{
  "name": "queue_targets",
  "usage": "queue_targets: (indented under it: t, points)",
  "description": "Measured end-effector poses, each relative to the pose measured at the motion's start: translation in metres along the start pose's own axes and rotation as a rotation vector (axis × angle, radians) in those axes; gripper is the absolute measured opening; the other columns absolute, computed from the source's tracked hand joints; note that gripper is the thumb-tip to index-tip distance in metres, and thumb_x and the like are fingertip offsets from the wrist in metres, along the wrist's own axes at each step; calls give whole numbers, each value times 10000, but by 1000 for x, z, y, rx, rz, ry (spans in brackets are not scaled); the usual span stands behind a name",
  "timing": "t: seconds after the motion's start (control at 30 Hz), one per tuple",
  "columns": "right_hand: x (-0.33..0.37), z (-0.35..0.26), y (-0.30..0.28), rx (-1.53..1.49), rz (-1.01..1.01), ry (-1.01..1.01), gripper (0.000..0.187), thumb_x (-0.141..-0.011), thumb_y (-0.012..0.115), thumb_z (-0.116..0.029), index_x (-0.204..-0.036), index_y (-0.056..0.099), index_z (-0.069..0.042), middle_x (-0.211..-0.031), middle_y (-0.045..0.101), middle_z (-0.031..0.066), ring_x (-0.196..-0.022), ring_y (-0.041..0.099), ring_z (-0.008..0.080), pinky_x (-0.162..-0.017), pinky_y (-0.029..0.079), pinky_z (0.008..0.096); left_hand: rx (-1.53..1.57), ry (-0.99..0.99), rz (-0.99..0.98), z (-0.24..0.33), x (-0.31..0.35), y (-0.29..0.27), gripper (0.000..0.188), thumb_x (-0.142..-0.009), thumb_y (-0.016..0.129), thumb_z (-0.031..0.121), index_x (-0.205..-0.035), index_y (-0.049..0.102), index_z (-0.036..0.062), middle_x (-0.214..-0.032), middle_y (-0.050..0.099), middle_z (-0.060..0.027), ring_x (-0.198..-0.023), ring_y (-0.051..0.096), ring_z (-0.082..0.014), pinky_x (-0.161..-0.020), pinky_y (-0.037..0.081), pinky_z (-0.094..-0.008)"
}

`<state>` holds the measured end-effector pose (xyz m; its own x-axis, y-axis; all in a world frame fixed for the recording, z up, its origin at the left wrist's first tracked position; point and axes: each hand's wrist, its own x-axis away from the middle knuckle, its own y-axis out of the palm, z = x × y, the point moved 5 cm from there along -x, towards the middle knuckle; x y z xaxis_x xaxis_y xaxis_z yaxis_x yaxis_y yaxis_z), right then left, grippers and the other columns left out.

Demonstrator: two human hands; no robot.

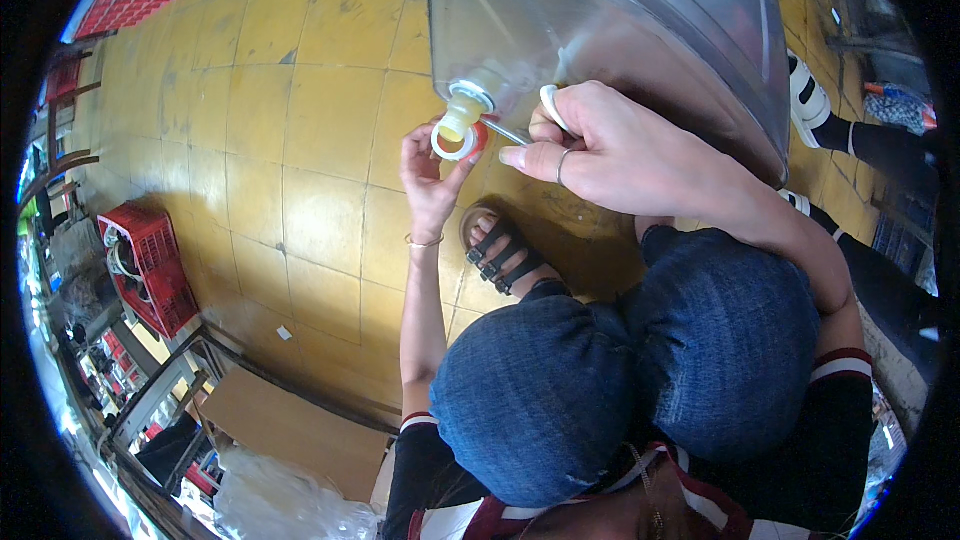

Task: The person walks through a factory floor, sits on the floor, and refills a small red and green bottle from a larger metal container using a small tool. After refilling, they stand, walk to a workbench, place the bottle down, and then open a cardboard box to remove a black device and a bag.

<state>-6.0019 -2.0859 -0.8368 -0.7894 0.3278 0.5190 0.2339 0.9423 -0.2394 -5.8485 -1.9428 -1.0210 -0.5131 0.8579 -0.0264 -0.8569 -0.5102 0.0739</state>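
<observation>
My left hand (436, 178) pinches a small round plastic fitting (456, 144) with a white rim and a red side. Just above it is a pale yellow, see-through plastic neck (466, 112) with a whitish collar, against the corner of a large clear plastic container (610, 30). The fingers of my right hand (610, 145) are closed round a pair of scissors (552, 108) with a white loop handle. Its thin metal part points left, close to the fitting; whether it touches cannot be made out.
Yellow floor tiles (330, 130) spread below. My sandalled foot (508, 252) stands under my hands. At left is a red crate (150, 265), with a brown cardboard sheet (295, 430) nearer. Another person's white shoe (805, 100) stands at right.
</observation>
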Motion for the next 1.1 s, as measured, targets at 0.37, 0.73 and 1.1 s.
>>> queue_targets:
  t: [0.37, 0.73, 1.1]
  points:
    - [1, 0, 3, 6, 27, 17, 379, -936, 632, -228, -664, 426, -61, -562, 374, -27, -543, 348, 57, -477, 286, 280, 9, -22, -13, 0, 0, -1, 558, -735, 791, -50, -1182, 465, 20, -1330, 517, -197, -1228, 519, -241, -1055, 428, -381]
    - [2, -1, 1, -16, 25, -1, 388, -937, 638, -222, -662, 409, -71, -574, 365, -38, -556, 338, 53, -483, 286, 273, 8, -23, -10, -1, -1, -1, 632, -726, 795, -51, -1238, 432, 20, -1204, 540, -81, -1150, 543, -183, -1020, 442, -341]
    - [0, -1, 2, 6, 13, -21, 380, -937, 629, -229, -662, 420, -71, -566, 366, -35, -545, 340, 55, -482, 285, 275, 9, -3, -16, 1, -1, 0, 662, -731, 797, -38, -1281, 432, 5, -1258, 540, -102, -1183, 534, -197, -1045, 430, -357]
